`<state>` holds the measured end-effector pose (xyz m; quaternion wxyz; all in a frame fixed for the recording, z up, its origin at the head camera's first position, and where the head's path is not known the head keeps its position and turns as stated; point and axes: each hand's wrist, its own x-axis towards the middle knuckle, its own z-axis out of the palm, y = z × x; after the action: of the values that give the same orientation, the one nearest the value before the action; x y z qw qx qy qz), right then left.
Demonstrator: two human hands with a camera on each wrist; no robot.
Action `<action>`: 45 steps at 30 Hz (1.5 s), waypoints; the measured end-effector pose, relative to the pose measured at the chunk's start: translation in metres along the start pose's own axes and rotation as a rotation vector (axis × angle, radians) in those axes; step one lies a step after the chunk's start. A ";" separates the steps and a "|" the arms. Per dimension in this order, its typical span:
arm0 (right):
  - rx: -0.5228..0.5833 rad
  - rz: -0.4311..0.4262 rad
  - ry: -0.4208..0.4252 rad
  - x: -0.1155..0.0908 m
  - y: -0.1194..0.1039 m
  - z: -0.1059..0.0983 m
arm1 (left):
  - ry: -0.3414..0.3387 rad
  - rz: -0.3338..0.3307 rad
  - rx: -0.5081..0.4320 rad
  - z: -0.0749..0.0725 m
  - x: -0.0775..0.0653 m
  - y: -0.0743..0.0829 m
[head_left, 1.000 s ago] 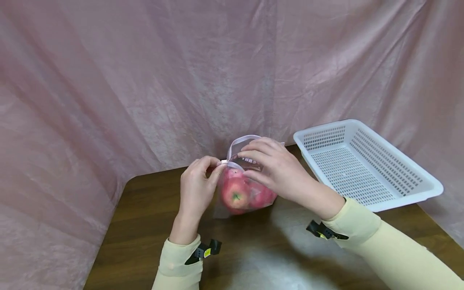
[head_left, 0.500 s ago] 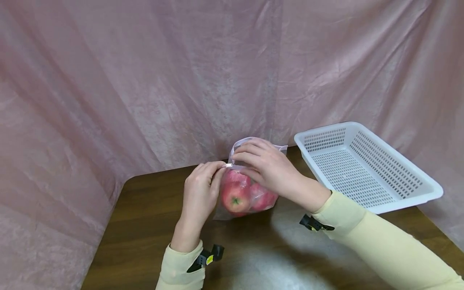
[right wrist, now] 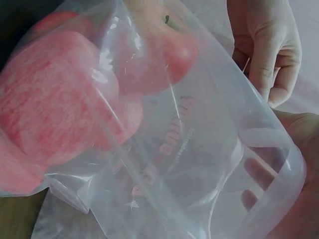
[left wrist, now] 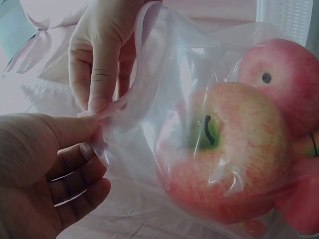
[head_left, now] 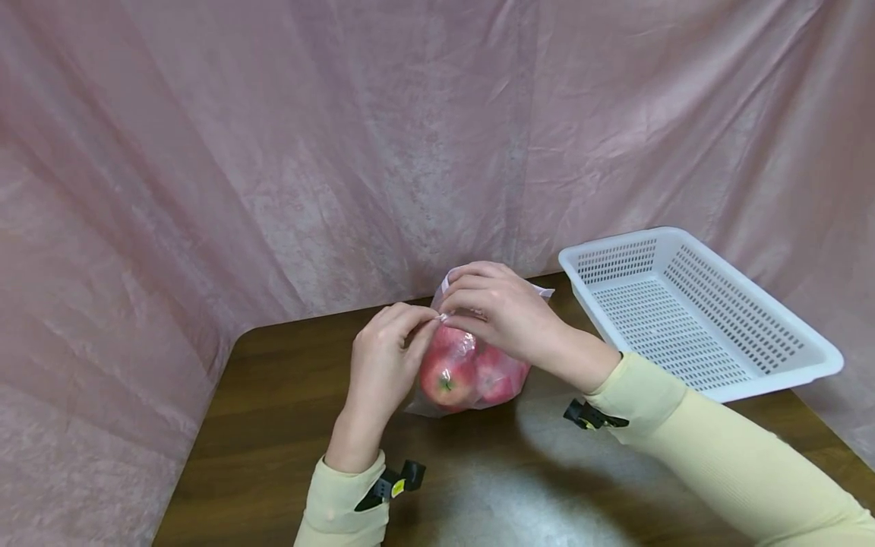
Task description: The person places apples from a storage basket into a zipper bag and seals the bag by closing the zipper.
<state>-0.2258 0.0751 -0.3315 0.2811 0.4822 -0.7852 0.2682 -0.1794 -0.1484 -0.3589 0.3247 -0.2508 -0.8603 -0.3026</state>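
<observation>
A clear plastic bag (head_left: 418, 401) with a pale pink strip along its mouth stands on the table, several red apples (head_left: 447, 381) inside. My left hand (head_left: 384, 353) pinches the corner of the strip between thumb and forefinger, its other fingers loosely bent in the left wrist view. Right beside it, my right hand (head_left: 502, 313) pinches the same strip with the thumb, its fingertips partly behind the film. Between both hands' fingertips a small white piece of the strip shows. The right wrist view shows blurred lettering (right wrist: 167, 144) on the bag, and the mouth's strip curving around the right hand's fingers.
A white perforated plastic basket (head_left: 656, 334) stands at the right of the brown wooden table (head_left: 273, 403). Pink cloth (head_left: 383, 152) hangs behind the table and along its left. A black camera strap sits on each wrist.
The right hand's thumb and fingers have come down to the left hand's fingertips at the strip. The left hand has shifted slightly right, and the bag's mouth loop is lower.
</observation>
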 end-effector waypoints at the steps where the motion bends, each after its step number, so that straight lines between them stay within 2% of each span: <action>1: -0.006 0.006 -0.005 0.000 0.000 0.000 | 0.002 0.005 0.004 0.000 0.000 0.000; 6: -0.062 0.036 -0.019 0.001 -0.003 -0.001 | 0.007 0.020 0.019 -0.001 0.001 0.001; 14: -0.119 0.068 -0.023 0.001 -0.006 -0.001 | 0.006 0.001 0.017 -0.004 0.000 -0.002; 21: -0.119 0.103 -0.050 0.000 -0.004 -0.002 | 0.016 -0.014 0.006 -0.007 -0.001 -0.005; 34: -0.131 0.129 -0.052 -0.005 0.001 -0.005 | 0.026 -0.027 0.002 -0.008 0.001 -0.008; 45: -0.138 0.190 -0.077 -0.007 0.002 -0.009 | 0.027 -0.041 0.000 -0.010 0.002 -0.009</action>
<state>-0.2231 0.0856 -0.3304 0.2568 0.3949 -0.8542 0.2202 -0.1827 -0.1611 -0.3548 0.3301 -0.2289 -0.8607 -0.3127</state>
